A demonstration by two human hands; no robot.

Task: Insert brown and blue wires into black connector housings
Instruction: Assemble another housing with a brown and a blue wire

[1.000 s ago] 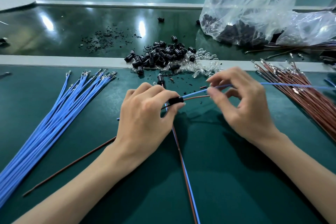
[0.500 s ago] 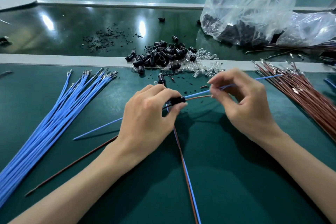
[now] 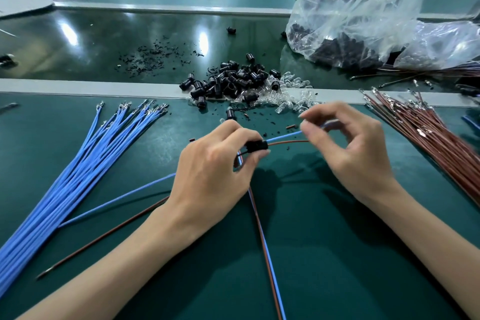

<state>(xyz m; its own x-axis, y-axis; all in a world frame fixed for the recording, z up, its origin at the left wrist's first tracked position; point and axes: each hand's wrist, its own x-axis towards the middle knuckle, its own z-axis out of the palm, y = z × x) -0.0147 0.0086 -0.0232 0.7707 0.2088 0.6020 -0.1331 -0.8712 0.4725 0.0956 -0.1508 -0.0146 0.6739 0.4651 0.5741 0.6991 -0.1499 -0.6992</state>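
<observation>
My left hand pinches a black connector housing just above the green mat. A blue wire and a brown wire run out of the housing's right end toward my right hand. The thumb and forefinger of my right hand pinch the blue wire a short way from the housing; the brown wire passes under those fingers. More blue and brown wire trails out below and to the left of my left hand across the mat.
A fan of blue wires lies at the left, a bundle of brown wires at the right. Loose black housings and clear parts are piled beyond my hands. A clear plastic bag of housings stands back right.
The blue wire's far end, which stretched out to the right past my right hand, has been drawn in toward the hand. The blue tail at the left has slid further out across the mat.
</observation>
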